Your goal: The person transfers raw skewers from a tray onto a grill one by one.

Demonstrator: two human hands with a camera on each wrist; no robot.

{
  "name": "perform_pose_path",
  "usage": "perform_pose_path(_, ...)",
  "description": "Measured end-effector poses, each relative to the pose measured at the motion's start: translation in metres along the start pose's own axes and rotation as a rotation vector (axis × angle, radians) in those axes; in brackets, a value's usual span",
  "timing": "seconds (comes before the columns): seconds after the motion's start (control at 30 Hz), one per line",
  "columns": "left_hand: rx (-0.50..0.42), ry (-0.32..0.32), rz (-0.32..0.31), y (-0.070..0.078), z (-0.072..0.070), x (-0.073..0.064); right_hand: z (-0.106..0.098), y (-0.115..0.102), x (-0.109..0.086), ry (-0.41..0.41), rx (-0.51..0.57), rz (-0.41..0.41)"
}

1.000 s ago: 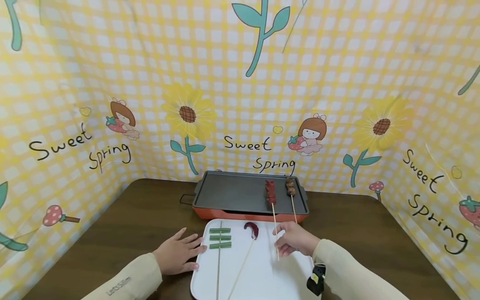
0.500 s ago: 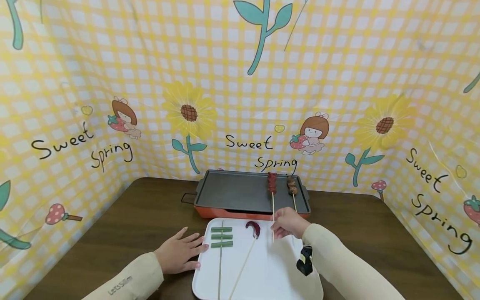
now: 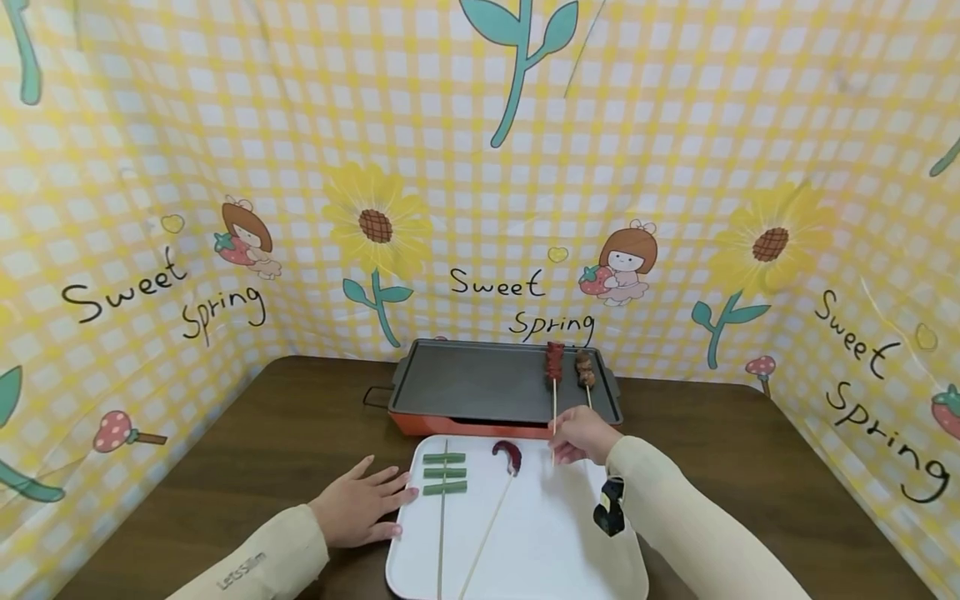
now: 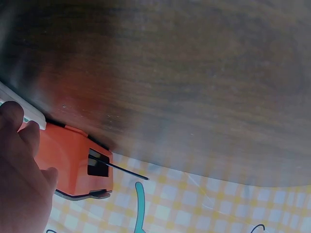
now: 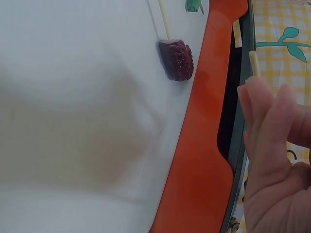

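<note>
My right hand (image 3: 585, 435) pinches the bare stick of a skewer of red meat chunks (image 3: 554, 364), whose food end is at the right part of the griddle plate (image 3: 472, 379). Whether the meat touches the plate I cannot tell. Right of it, a skewer of brown chunks (image 3: 585, 369) lies on the plate, its lower stick partly hidden by the hand. In the right wrist view only the tip of the held stick (image 5: 254, 63) shows above the fingers. My left hand (image 3: 360, 504), fingers spread and fairly straight, touches the left rim of the white tray (image 3: 540, 550).
On the tray lie a skewer of green vegetable pieces (image 3: 445, 473) and a skewer with a curved dark red tentacle (image 3: 507, 457). The griddle's orange base (image 3: 427, 426) stands just behind the tray. A wire handle (image 3: 375, 397) juts from its left side. Checked cloth hangs behind the brown table (image 3: 300, 425).
My right hand has moved forward with the red meat skewer, then slightly right, bringing it nearer the brown skewer. The left hand stays at the tray's rim.
</note>
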State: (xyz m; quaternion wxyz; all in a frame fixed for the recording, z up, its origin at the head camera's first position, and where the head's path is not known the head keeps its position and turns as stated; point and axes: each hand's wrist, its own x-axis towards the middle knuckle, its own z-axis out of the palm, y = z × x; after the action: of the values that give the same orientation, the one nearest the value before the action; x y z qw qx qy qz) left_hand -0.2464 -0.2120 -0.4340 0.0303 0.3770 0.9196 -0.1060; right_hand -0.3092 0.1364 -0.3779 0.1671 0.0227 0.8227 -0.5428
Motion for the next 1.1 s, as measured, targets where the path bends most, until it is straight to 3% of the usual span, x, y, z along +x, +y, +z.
perform_pose_path(0.17, 0.003, -0.037, -0.013, 0.001, -0.004, 0.001, 0.003, -0.001, 0.0, -0.007, 0.032, -0.009)
perform_pose_path(0.37, 0.051, -0.036, -0.003, 0.002, -0.008, 0.001, 0.007, -0.002, 0.001, 0.014, 0.048, -0.013)
perform_pose_path(0.57, 0.043, -0.033, -0.014, 0.004, -0.007, 0.0, 0.008, -0.002, 0.002, 0.031, 0.04, -0.017)
perform_pose_path(0.8, 0.034, -0.041, -0.016, 0.002, -0.007, -0.001, 0.011, 0.001, 0.002, 0.118, -0.014, -0.048)
perform_pose_path(1.1, 0.014, -0.032, -0.007, 0.001, -0.005, 0.002, 0.01, 0.008, -0.001, 0.157, -0.132, -0.062)
